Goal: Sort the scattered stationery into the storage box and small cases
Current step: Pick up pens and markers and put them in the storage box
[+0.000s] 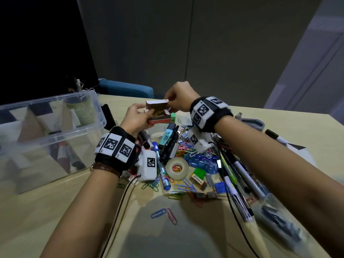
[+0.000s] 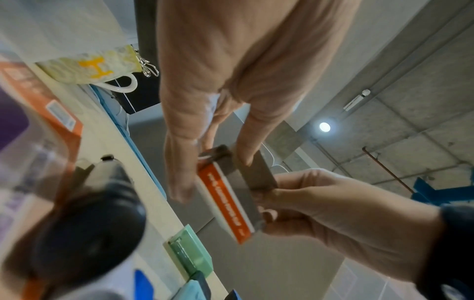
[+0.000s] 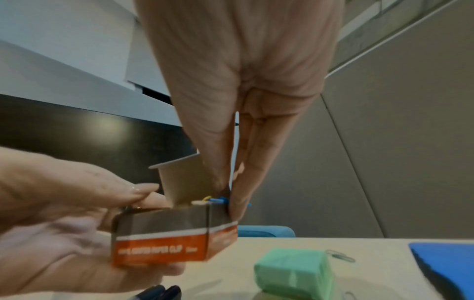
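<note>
two hands share one job: at left, the left hand (image 1: 136, 116) cradles the open paper-clip box (image 1: 158, 115) above the table (image 1: 55, 211), steadying it; at right, the right hand (image 1: 178, 97) pinches a blue clip (image 3: 218, 200) at the opening, apparently to drop it in.

Two hands (image 1: 136, 116) are up over the table (image 1: 55, 211). One clear storage box (image 1: 46, 125), one small clip box (image 1: 159, 113), one green case (image 1: 173, 117). One tape roll (image 1: 176, 168), one blue stapler (image 1: 202, 162), one teal highlighter (image 1: 166, 136). Paper clips (image 1: 186, 148) lie in a heap too tangled to count, with two loose ones (image 1: 165, 215) nearer me. Pens and markers (image 1: 240, 174): several, overlapping, no sure number.
</note>
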